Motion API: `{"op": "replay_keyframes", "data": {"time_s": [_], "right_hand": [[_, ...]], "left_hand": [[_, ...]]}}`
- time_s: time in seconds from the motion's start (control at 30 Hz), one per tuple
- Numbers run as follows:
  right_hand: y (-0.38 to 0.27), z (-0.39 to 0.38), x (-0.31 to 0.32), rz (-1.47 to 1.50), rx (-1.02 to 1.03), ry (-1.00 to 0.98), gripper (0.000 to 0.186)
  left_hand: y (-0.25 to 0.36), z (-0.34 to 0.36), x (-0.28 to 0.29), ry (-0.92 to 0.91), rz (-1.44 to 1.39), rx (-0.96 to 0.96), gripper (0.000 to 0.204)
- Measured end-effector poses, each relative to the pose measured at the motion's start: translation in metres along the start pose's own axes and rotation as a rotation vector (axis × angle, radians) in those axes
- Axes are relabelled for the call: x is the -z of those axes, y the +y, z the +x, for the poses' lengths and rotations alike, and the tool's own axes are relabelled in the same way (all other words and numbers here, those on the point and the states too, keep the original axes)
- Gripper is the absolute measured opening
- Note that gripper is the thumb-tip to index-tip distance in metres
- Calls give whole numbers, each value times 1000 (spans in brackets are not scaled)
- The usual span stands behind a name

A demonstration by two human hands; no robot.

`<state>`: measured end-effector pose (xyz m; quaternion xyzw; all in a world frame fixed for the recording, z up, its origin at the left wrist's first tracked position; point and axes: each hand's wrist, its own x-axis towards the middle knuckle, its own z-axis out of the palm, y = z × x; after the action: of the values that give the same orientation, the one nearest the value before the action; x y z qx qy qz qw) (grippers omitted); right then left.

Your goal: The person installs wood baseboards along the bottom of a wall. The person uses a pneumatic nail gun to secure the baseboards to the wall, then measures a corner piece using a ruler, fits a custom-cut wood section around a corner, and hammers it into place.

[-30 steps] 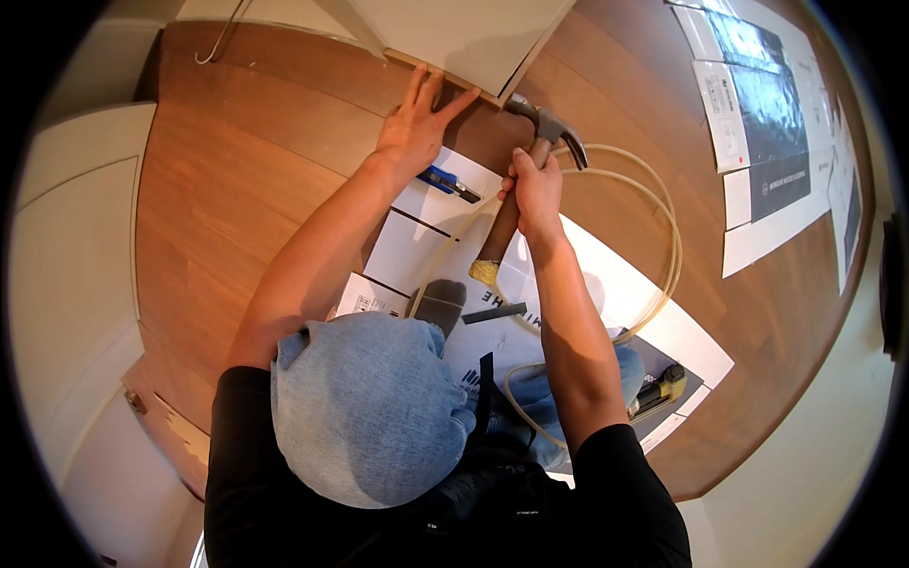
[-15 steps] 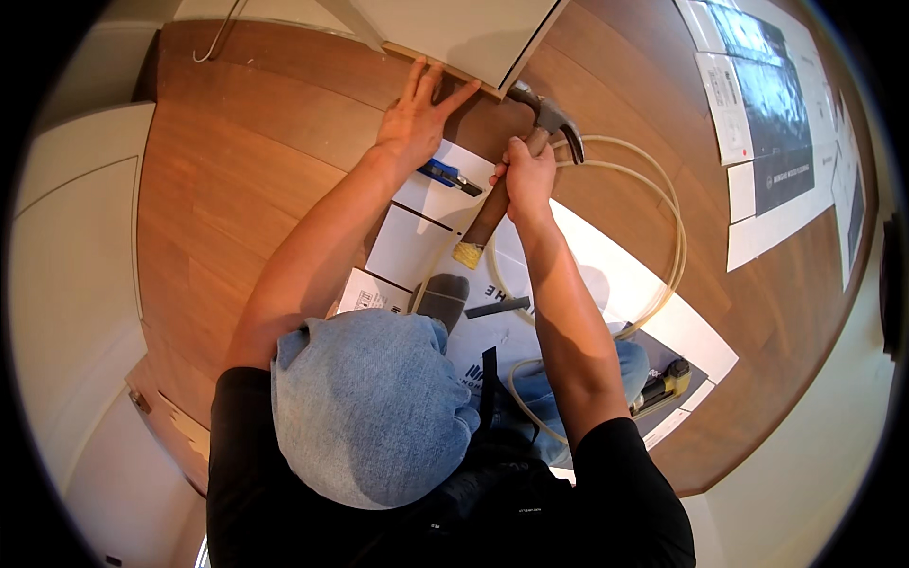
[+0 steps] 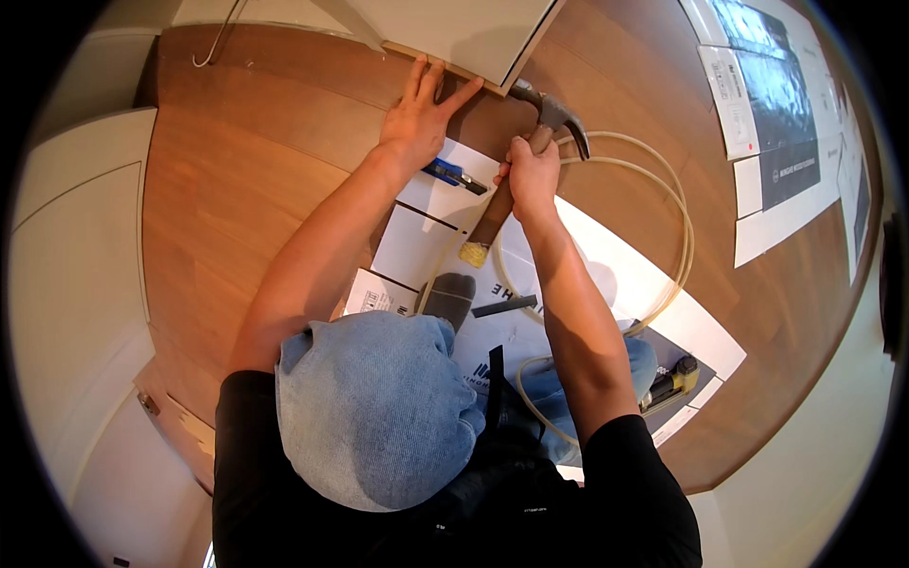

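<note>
My left hand point(image 3: 415, 121) lies with its fingers spread against a thin wooden strip point(image 3: 445, 68) along the edge of a white panel point(image 3: 464, 33) at the top. In my right hand point(image 3: 533, 177) is a claw hammer point(image 3: 490, 220), gripped by its wooden handle near the head. The hammer's striking end is close beside the panel's corner; whether it touches cannot be made out. Yellow wrapping covers the handle's lower end. Just below my left hand, a blue utility knife point(image 3: 454, 176) rests on white cardboard point(image 3: 412, 244).
A pale hose point(image 3: 684, 222) loops over the wood floor point(image 3: 237, 218) on the right. A black-and-yellow tool point(image 3: 677, 379) sits by my knee, and a dark strip point(image 3: 504, 306) lies on the cardboard. Flattened printed cartons point(image 3: 786, 175) lie at the upper right.
The whole view has shifted slightly. My left hand keeps its place on the strip, and the hammer head stays close to the panel's corner.
</note>
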<state>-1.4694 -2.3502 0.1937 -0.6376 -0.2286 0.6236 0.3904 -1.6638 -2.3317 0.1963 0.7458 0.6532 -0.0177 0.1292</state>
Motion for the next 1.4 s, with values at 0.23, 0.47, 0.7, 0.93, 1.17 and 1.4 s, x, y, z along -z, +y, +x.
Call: {"op": "replay_keyframes", "data": {"time_s": [0.23, 0.47, 0.7, 0.93, 1.17, 1.4], "right_hand": [[0, 1, -6, 38, -22, 6, 16], [3, -2, 2, 133, -69, 20, 16], [8, -1, -6, 22, 11, 11, 18], [8, -2, -8, 40, 18, 12, 18], [8, 1, 1, 122, -14, -4, 19], [7, 3, -5, -39, 31, 0, 21]], "left_hand": [[-6, 6, -11, 94, 0, -30, 96], [-7, 4, -9, 67, -12, -5, 95], [-5, 1, -10, 91, -19, -30, 95], [-7, 4, -11, 115, 6, -43, 95], [-5, 4, -5, 35, -1, 0, 94], [-6, 2, -8, 66, -37, 3, 95]]}}
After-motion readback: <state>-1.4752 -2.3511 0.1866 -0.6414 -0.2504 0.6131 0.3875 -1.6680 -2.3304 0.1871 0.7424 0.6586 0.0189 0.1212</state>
